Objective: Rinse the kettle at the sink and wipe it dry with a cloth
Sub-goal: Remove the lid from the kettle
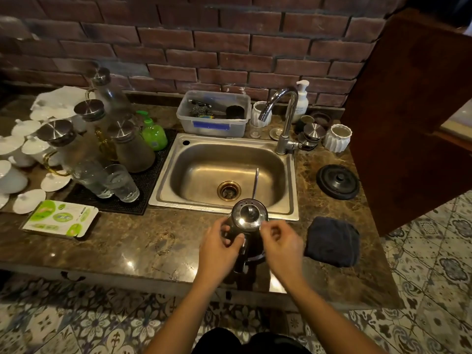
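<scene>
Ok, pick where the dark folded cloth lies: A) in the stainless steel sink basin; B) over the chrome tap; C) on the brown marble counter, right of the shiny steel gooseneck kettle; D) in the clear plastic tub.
C: the dark folded cloth lies flat on the brown marble counter, right of the shiny steel gooseneck kettle.

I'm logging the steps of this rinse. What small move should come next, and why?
Probably lift the lid off with the right hand beside it: it covers the kettle, which the left hand grips at the sink front edge.

One head-worn view — forward and down, near the sink [163, 190]
</scene>
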The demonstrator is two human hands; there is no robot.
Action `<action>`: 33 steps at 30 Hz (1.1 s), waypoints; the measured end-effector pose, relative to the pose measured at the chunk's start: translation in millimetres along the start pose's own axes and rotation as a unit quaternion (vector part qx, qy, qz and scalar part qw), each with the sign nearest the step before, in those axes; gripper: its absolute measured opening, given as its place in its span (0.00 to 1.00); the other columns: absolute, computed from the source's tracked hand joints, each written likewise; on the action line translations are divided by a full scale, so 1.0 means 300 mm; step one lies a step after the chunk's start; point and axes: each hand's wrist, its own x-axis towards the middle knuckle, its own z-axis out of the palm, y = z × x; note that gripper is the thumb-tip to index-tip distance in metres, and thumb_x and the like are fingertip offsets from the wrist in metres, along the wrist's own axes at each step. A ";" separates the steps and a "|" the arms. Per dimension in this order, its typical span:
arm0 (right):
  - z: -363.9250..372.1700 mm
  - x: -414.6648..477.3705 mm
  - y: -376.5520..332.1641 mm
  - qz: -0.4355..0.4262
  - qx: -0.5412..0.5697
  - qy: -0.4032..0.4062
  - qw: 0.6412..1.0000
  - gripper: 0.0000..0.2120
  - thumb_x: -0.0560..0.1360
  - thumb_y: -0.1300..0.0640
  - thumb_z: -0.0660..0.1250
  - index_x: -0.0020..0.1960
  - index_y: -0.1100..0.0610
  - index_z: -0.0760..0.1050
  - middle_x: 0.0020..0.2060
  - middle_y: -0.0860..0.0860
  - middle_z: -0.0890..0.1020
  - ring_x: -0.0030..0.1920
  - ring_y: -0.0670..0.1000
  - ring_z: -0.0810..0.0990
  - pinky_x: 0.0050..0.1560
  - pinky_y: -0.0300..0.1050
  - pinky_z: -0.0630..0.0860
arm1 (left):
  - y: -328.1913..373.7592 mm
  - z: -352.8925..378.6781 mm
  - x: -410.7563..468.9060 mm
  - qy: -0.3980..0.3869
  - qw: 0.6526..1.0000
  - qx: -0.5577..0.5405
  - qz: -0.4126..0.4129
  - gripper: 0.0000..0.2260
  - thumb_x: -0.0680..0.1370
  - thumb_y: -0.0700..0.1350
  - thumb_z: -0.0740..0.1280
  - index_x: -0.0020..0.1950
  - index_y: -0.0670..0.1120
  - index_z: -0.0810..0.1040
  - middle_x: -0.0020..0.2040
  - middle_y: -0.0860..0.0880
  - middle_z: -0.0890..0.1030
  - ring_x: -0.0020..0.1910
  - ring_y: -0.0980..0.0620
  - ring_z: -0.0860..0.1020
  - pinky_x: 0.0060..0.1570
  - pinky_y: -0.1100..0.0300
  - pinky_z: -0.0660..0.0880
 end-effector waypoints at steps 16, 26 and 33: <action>0.072 0.287 -0.125 -0.059 -0.260 -0.240 0.934 0.24 0.79 0.40 0.65 0.33 0.54 0.67 0.30 0.51 0.72 0.37 0.56 0.75 0.31 0.45 0.62 | 0.068 0.166 -0.018 0.105 0.993 -0.002 -0.045 0.33 0.65 0.56 0.79 0.67 0.62 0.70 0.51 0.58 0.81 0.50 0.53 0.81 0.46 0.60 0.78; 0.010 0.348 -0.139 0.108 0.083 -0.252 0.958 0.19 0.79 0.47 0.68 0.38 0.61 0.80 0.33 0.58 0.80 0.37 0.56 0.77 0.42 0.53 0.74 | 0.094 0.186 -0.039 0.132 0.983 -0.119 -0.040 0.32 0.66 0.50 0.82 0.68 0.59 0.75 0.54 0.61 0.84 0.52 0.68 0.81 0.52 0.75 0.75; -0.123 0.473 -0.059 0.197 0.204 -0.242 0.928 0.16 0.82 0.52 0.66 0.44 0.63 0.82 0.28 0.54 0.72 0.25 0.46 0.65 0.29 0.43 0.61 | 0.081 0.184 -0.040 0.133 0.985 -0.096 -0.054 0.37 0.66 0.57 0.80 0.73 0.62 0.70 0.61 0.62 0.81 0.60 0.62 0.79 0.57 0.69 0.77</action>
